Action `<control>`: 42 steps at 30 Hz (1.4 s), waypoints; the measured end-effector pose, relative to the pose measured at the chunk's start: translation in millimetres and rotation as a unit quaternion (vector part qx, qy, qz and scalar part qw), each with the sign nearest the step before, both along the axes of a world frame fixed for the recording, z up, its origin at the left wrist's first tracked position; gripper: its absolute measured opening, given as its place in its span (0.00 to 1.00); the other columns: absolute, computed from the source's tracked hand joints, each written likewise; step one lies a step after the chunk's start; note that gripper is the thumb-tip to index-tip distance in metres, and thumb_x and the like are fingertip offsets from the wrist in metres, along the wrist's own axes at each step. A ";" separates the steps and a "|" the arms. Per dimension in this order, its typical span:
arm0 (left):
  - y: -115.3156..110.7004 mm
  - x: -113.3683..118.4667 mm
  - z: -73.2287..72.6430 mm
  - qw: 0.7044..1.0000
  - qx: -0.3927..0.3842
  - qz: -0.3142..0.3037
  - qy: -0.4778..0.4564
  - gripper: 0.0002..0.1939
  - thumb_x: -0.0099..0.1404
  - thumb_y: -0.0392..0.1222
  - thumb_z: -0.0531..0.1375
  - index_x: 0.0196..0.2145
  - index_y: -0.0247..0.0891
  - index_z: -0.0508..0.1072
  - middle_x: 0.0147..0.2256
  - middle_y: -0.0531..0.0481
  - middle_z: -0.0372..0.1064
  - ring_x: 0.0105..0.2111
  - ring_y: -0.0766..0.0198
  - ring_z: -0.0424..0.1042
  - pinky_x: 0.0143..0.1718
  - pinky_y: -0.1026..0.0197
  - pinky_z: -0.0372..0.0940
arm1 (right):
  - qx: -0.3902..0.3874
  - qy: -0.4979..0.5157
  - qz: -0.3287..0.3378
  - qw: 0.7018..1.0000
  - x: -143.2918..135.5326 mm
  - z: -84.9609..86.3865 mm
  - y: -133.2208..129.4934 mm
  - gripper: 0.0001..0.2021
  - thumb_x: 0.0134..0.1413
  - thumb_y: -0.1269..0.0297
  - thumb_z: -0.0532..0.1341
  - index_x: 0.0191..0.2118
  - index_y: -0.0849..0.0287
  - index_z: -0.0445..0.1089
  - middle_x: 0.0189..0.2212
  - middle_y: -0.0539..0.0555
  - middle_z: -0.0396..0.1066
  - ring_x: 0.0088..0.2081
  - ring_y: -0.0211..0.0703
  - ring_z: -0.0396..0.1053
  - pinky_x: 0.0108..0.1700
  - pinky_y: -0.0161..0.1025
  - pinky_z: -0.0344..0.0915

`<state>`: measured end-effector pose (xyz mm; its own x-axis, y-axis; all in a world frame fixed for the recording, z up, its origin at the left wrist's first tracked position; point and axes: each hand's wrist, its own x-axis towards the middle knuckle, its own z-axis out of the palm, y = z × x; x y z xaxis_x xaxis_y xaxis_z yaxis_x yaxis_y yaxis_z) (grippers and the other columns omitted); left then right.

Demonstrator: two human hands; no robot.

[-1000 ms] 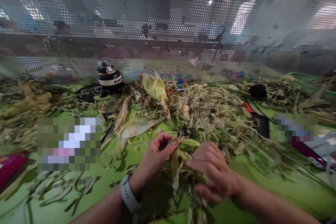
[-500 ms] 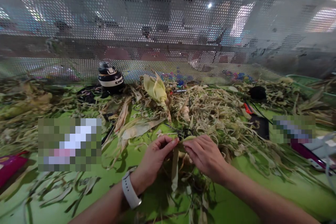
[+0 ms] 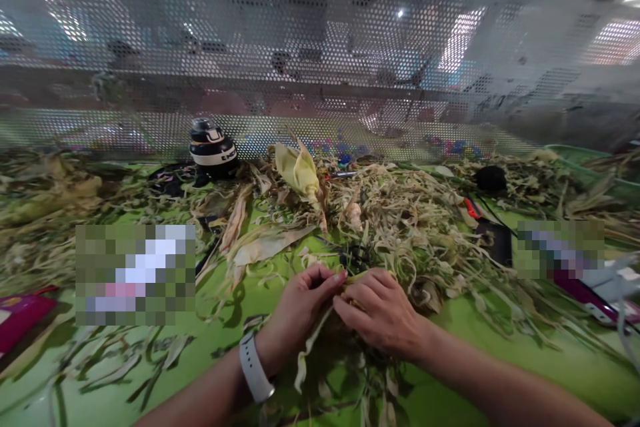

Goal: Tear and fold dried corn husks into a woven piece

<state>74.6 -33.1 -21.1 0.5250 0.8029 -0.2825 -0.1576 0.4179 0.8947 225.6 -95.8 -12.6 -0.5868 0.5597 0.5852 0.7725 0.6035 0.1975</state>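
Observation:
My left hand [image 3: 313, 300], with a white watch strap [image 3: 254, 365] on its wrist, pinches a pale green husk piece at the lower centre. Against it, my right hand [image 3: 377, 310] has its fingers curled round the same piece. A pale husk strip [image 3: 311, 345] hangs down below my fingertips. Just beyond my hands lie dark tangled items [image 3: 356, 255]. Farther back is a bundle of broad yellow-green husk leaves [image 3: 299, 172], beside a heap of dry shredded husk [image 3: 410, 213].
A black bottle with a white band [image 3: 214, 153] stands at the back left, before a perforated metal screen [image 3: 320, 40]. On the green table [image 3: 470, 333] lie a black object [image 3: 495, 240] at right and a magenta packet [image 3: 23, 317] at left. A green basket [image 3: 580, 160] is back right.
Both hands have come slightly nearer and closer together, and my right hand has moved a little left. The hanging strip has swung to the left.

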 end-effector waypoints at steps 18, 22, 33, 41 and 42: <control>-5.1 -3.4 5.2 0.999 0.036 -0.012 0.014 0.17 0.48 0.50 0.67 0.21 0.35 0.68 0.18 0.58 0.60 0.19 0.73 0.55 0.20 0.69 0.51 | -0.103 0.355 -0.040 0.928 0.6 -2.8 0.3 0.03 0.57 0.68 0.58 0.33 0.58 0.68 0.31 0.53 0.66 0.35 0.40 0.63 0.37 0.37 0.62; -8.6 -3.2 9.7 0.999 0.054 -0.001 -0.005 0.15 0.50 0.49 0.67 0.22 0.35 0.70 0.20 0.57 0.61 0.21 0.73 0.57 0.24 0.70 0.55 | -0.182 0.449 -0.083 0.871 -0.5 -3.9 4.0 0.06 0.57 0.67 0.57 0.29 0.59 0.66 0.26 0.49 0.64 0.28 0.36 0.62 0.31 0.32 0.62; -2.0 -6.4 9.1 0.999 0.019 0.017 -0.048 0.12 0.47 0.43 0.69 0.27 0.36 0.72 0.25 0.56 0.69 0.26 0.70 0.67 0.30 0.68 0.62 | -0.234 0.394 -0.081 0.885 15.1 9.6 8.8 0.09 0.58 0.65 0.55 0.29 0.57 0.68 0.27 0.51 0.68 0.32 0.41 0.65 0.36 0.36 0.62; 6.6 -4.9 0.5 0.996 -0.002 0.066 -0.067 0.10 0.47 0.41 0.70 0.28 0.37 0.74 0.25 0.57 0.70 0.23 0.74 0.66 0.27 0.71 0.62 | -0.082 0.266 -0.116 0.954 26.8 12.5 8.2 0.08 0.52 0.62 0.62 0.39 0.57 0.70 0.39 0.57 0.67 0.44 0.49 0.64 0.46 0.47 0.59; 6.7 -4.8 -0.3 0.996 -0.009 0.065 -0.067 0.10 0.47 0.41 0.69 0.28 0.37 0.74 0.25 0.57 0.70 0.23 0.74 0.66 0.26 0.72 0.62 | -0.068 0.244 -0.119 0.960 25.5 11.9 6.9 0.09 0.51 0.61 0.63 0.38 0.57 0.70 0.38 0.56 0.67 0.43 0.49 0.64 0.45 0.47 0.59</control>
<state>69.8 -26.4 -21.3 0.4510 0.8622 -0.2308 -0.3292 0.4011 0.8548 251.1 -88.9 -0.7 -0.1071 0.7340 0.6707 0.8719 0.3935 -0.2914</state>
